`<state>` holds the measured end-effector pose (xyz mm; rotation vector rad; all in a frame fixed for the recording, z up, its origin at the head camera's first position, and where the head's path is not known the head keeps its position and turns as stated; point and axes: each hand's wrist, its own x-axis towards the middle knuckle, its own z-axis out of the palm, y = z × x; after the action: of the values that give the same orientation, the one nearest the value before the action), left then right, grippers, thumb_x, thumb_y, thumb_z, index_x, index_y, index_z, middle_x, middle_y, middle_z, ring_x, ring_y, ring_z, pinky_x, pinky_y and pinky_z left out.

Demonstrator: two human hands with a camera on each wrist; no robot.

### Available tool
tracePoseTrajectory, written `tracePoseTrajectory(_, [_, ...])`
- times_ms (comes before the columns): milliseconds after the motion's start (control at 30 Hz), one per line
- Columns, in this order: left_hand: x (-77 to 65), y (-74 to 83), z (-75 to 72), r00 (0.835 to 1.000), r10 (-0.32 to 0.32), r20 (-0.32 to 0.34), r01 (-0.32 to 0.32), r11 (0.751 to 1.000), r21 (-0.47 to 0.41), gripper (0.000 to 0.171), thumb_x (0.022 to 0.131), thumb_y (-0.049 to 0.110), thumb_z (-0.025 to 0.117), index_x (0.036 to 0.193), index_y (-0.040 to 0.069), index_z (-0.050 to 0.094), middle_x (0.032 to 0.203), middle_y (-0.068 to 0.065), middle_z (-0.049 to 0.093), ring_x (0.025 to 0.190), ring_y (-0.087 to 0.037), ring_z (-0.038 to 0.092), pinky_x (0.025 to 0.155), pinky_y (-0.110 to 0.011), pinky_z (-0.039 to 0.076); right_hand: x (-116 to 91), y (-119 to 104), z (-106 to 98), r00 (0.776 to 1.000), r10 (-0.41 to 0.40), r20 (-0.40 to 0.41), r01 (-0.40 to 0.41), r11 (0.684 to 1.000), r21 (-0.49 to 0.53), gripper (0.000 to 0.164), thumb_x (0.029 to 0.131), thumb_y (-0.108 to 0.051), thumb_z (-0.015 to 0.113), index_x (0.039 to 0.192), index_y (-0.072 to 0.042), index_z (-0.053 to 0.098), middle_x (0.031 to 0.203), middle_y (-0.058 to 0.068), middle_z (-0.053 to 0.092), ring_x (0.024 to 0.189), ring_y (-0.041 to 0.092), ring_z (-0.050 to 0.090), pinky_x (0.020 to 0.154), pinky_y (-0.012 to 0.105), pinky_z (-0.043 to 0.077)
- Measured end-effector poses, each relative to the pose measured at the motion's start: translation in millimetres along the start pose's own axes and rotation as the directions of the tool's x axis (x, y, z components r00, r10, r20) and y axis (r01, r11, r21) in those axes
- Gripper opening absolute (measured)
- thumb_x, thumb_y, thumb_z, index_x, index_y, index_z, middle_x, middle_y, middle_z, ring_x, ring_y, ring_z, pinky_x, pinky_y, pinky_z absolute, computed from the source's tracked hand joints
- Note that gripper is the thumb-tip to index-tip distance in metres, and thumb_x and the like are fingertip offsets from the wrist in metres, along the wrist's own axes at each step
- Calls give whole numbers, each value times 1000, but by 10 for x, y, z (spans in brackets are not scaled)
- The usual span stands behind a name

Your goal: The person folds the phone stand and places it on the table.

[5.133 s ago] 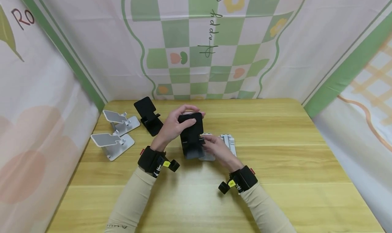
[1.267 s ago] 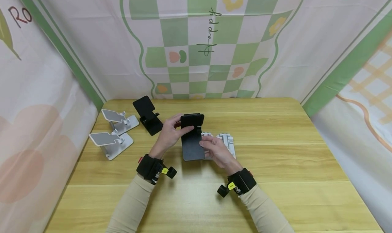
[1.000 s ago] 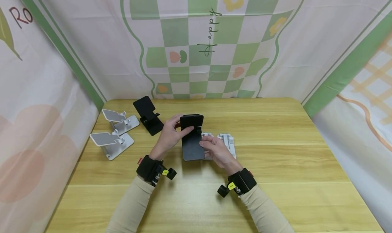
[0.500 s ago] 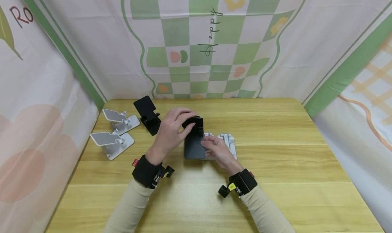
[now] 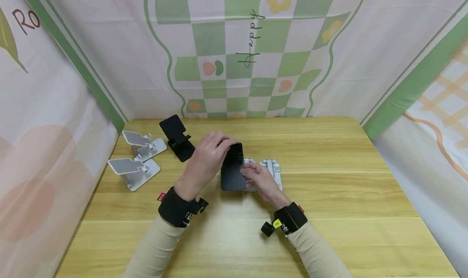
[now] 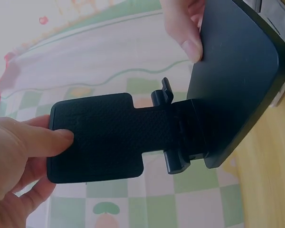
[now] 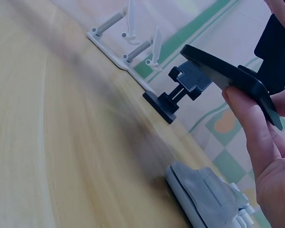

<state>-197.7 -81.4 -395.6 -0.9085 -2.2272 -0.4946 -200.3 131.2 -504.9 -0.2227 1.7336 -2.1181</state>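
A black folding phone stand (image 5: 232, 176) is held up in front of me between both hands. My left hand (image 5: 203, 164) pinches the far end of its notched plate (image 6: 99, 135), thumb on the face and fingers behind. The flat base (image 6: 237, 80) stands at an angle to that plate, joined by a hinge. Along the base's edge, my right hand (image 5: 261, 180) grips with thumb and fingers. Below the held stand, a folded pale grey stand (image 7: 204, 194) lies on the table, partly hidden in the head view by the black stand and right hand.
Another folded pale stand (image 5: 271, 172) lies just right of the right hand. At the left, two unfolded white-and-grey stands (image 5: 142, 174) stand near the table (image 5: 347, 188) edge, with an unfolded black stand (image 5: 177, 137) beside them. A patterned curtain (image 5: 241, 46) hangs behind.
The black stand has been turned round in the hands since the earliest frame. Lately my left hand has shifted to its top edge and tilted the plate, while my right hand keeps its grip.
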Motion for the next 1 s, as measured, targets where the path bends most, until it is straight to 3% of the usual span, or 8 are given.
tracePoseTrajectory(233, [-37,26,31,1000,0,-15,0,1000,24,17,95,-3,70,110,4,72,106,-10,68,96,-27,60,89,-36,53,6,-15,34,1000,-11,-23,12,1000,21,29,103,-7,55,124,11,58,98,1,79,82,15,75,64,27,61])
tracePoseTrajectory(533, [-99,88,109,996,56,-74,-53,998,35,17,92,-5,71,107,4,73,106,-11,70,94,-27,62,84,-37,53,37,-47,46,999,-7,-46,11,997,74,36,102,-5,53,130,18,52,99,5,77,81,18,75,66,36,64])
tracePoseTrajectory(867, [-246,148,194,992,105,-74,-103,994,40,25,86,-11,72,107,3,73,107,-11,71,95,-24,64,84,-35,54,42,-50,33,996,-7,-84,18,993,120,20,103,-4,54,118,6,62,102,4,72,83,15,73,61,25,60])
tracePoseTrajectory(1000, [-294,160,225,992,103,-78,-101,994,27,27,85,-13,72,106,3,74,107,-10,71,96,-24,64,85,-35,55,39,-56,37,995,8,-96,5,991,133,25,103,-5,54,122,10,60,105,5,72,86,16,74,63,24,61])
